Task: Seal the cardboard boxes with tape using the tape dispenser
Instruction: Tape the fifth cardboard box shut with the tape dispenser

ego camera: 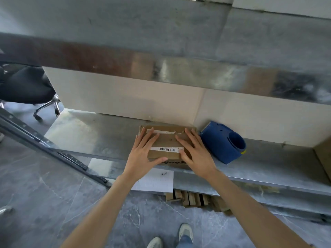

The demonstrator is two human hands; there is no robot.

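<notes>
Cardboard box (166,142) is lying just left of the blue tape dispenser (222,145), on the same metal shelf (89,133). Both hands are pressing flat on its top, fingers straight and spread, gripping nothing. The left hand (143,153) is covering the half farther from the dispenser, the right hand (195,151) the half nearer it. Judging from this, the left hand should be pinning the flaps flush while the right is reaching for the dispenser, so no gap is opening along the seam.
</notes>
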